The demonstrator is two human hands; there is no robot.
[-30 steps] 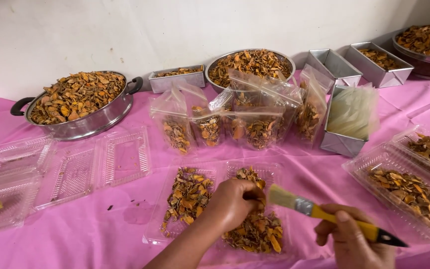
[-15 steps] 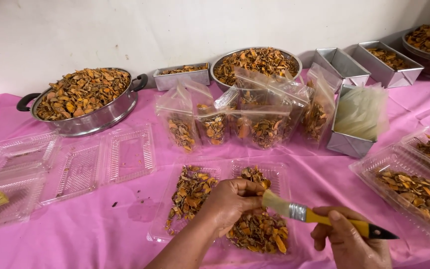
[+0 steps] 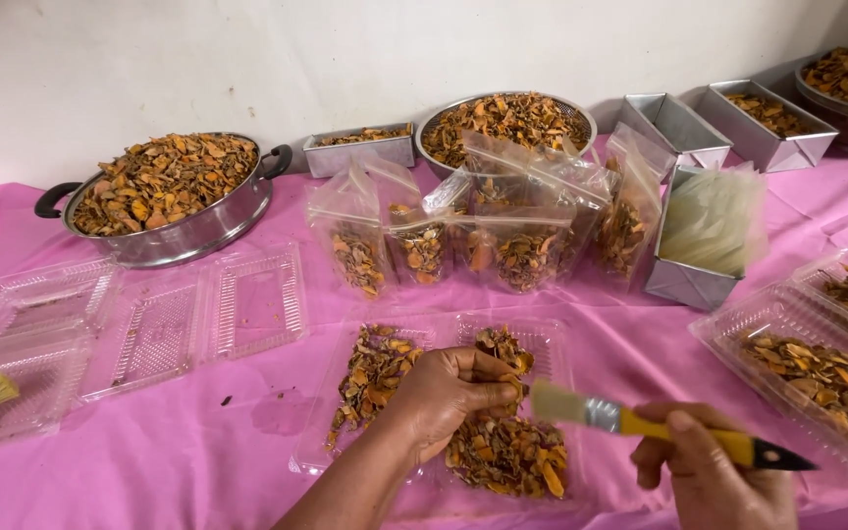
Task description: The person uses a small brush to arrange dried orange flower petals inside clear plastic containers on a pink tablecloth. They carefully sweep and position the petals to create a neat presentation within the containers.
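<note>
Head view. The left hand (image 3: 449,393) rests in the open clear clamshell tray (image 3: 318,432) near the front edge of the counter (image 3: 198,461), which is covered in pink cloth. Its grip is together: fingers curled and pinched on a few dried orange-brown chips (image 3: 507,456) at the seam between the tray's two halves. Chips fill both halves, one heap to the left of the hand and a larger one just below and right of it.

The right hand (image 3: 714,471) is at the front right edge, grip clamped on the yellow handle of a flat brush (image 3: 640,427). The brush's long axis runs roughly parallel to the front edge, dark handle tip toward the right, pale bristles toward the left. The bristles hang just right of the left fingertips and above the right half of the tray; contact with the chips cannot be told, as the bristles are blurred.

Relation noted: the chips lie left of and slightly below the bristle end. The left hand is on them already; the right reaches them only through the brush.
</note>
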